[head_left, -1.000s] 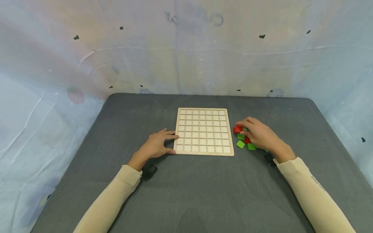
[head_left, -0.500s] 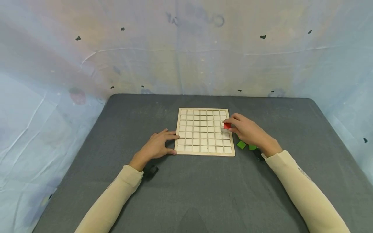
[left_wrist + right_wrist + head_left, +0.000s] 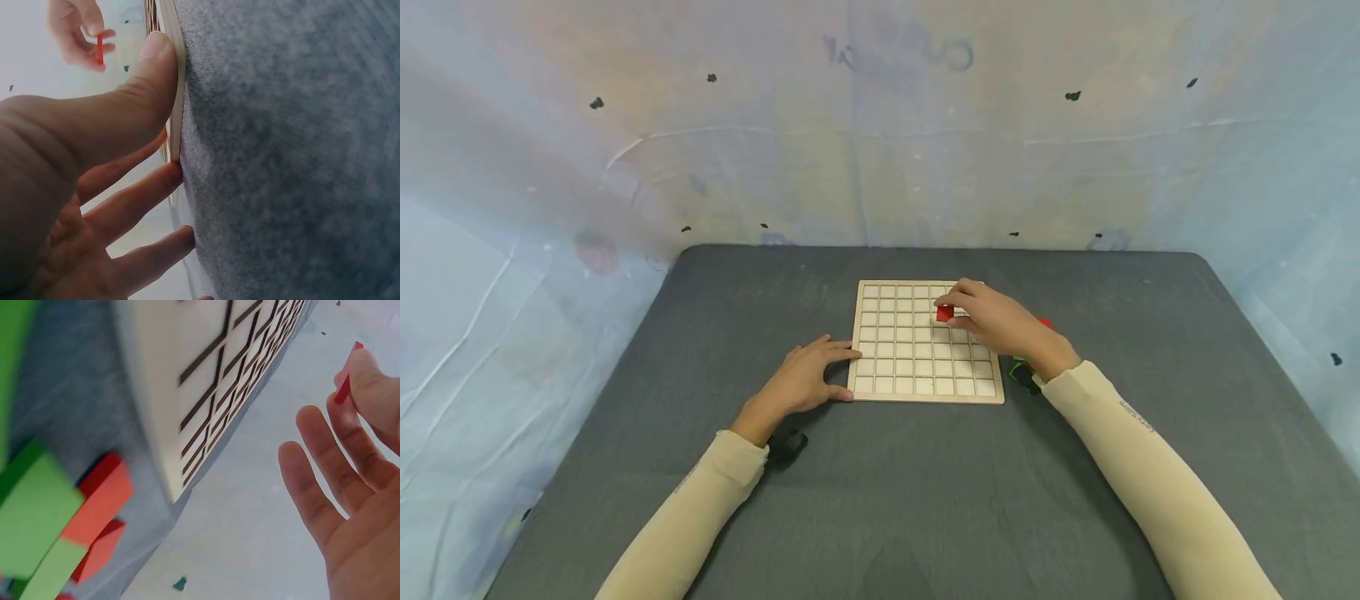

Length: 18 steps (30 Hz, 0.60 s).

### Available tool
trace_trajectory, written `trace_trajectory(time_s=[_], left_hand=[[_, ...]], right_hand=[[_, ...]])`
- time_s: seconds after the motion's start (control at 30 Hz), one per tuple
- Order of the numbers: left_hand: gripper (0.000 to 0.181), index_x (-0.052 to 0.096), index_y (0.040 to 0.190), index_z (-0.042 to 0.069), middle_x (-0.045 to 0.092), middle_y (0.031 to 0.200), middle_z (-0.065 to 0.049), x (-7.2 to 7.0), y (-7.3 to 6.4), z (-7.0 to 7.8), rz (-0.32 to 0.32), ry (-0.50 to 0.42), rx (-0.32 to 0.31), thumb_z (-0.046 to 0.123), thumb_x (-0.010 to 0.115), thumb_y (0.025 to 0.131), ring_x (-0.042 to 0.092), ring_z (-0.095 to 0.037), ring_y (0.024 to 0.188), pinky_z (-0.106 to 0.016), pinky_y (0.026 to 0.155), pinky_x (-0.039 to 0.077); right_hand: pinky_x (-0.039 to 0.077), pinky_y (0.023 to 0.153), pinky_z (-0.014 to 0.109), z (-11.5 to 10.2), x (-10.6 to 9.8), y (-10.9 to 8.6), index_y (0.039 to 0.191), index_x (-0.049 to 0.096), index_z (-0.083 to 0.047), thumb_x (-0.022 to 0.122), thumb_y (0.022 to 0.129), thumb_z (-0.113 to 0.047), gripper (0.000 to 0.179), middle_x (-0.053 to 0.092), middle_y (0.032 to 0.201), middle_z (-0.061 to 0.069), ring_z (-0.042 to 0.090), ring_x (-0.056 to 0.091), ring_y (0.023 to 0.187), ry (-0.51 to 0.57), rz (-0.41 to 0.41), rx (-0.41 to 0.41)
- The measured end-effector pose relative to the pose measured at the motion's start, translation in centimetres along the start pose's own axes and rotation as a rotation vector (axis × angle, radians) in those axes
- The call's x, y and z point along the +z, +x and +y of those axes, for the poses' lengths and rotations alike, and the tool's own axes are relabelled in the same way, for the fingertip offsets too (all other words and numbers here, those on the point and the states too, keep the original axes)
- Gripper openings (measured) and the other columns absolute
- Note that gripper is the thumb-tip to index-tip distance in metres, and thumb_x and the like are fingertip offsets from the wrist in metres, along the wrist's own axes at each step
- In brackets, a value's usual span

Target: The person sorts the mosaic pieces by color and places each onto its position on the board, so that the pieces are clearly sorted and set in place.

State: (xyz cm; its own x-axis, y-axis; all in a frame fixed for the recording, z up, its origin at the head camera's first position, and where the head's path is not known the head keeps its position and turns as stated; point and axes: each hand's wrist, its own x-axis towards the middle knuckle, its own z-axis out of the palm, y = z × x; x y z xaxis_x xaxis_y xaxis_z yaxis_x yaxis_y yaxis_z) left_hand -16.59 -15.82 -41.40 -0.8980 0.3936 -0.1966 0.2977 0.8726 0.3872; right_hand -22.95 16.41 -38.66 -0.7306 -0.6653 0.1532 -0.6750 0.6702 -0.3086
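A pale wooden board [image 3: 904,358] with a square grid lies on the dark table in the head view. My left hand [image 3: 799,377] rests at its left edge, thumb on the near corner and fingers stretched along the side. Between thumb and fingertips, my right hand [image 3: 996,318] pinches a thin red square tile [image 3: 945,313] above the upper right part of the grid. The right wrist view has this red tile [image 3: 343,394] edge-on, clear of the board, the other fingers spread loosely.
Loose green tiles [image 3: 47,519] and red tiles [image 3: 100,503] lie right of the board, mostly covered by the right forearm in the head view. The grey table [image 3: 880,483] meets a patterned cloth backdrop [image 3: 880,167] behind.
My right hand has picked a red tile from the pile and carried it left over the board. My left hand has stayed at the board's edge.
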Motion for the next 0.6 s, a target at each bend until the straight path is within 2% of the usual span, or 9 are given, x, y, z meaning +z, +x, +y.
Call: trace_trajectory(time_s=[0.27, 0.4, 0.6], left_hand=[[0.072, 0.050, 0.148, 0.025, 0.040, 0.159, -0.005, -0.4, -0.3, -0.1, -0.028, 0.003, 0.024, 0.033, 0.081, 0.083, 0.023, -0.038, 0.152, -0.072, 0.117, 0.019], [0.071, 0.049, 0.149, 0.023, 0.038, 0.160, -0.005, -0.6, -0.3, 0.0, -0.040, -0.007, 0.029, 0.033, 0.079, 0.085, 0.021, -0.039, 0.153, -0.071, 0.118, 0.018], [0.069, 0.050, 0.148, 0.023, 0.038, 0.160, -0.005, -0.3, -0.1, 0.0, -0.044, -0.005, 0.030, 0.035, 0.077, 0.086, 0.021, -0.039, 0.153, -0.071, 0.118, 0.017]], right_hand=[[0.054, 0.082, 0.033, -0.7, 0.5, 2.1, 0.134, 0.062, -0.010, 0.065, 0.098, -0.015, 0.037, 0.059, 0.118, 0.004, 0.018, 0.060, 0.097, 0.029, -0.065, 0.009], [0.055, 0.083, 0.034, -1.1, 0.5, 3.0, 0.133, 0.063, -0.010, 0.066, 0.097, -0.014, 0.037, 0.060, 0.119, 0.005, 0.019, 0.062, 0.098, 0.018, -0.074, -0.005], [0.055, 0.087, 0.034, -1.6, 0.8, 4.7, 0.134, 0.062, -0.012, 0.066, 0.097, -0.016, 0.037, 0.059, 0.120, 0.004, 0.019, 0.060, 0.103, 0.024, -0.111, 0.021]])
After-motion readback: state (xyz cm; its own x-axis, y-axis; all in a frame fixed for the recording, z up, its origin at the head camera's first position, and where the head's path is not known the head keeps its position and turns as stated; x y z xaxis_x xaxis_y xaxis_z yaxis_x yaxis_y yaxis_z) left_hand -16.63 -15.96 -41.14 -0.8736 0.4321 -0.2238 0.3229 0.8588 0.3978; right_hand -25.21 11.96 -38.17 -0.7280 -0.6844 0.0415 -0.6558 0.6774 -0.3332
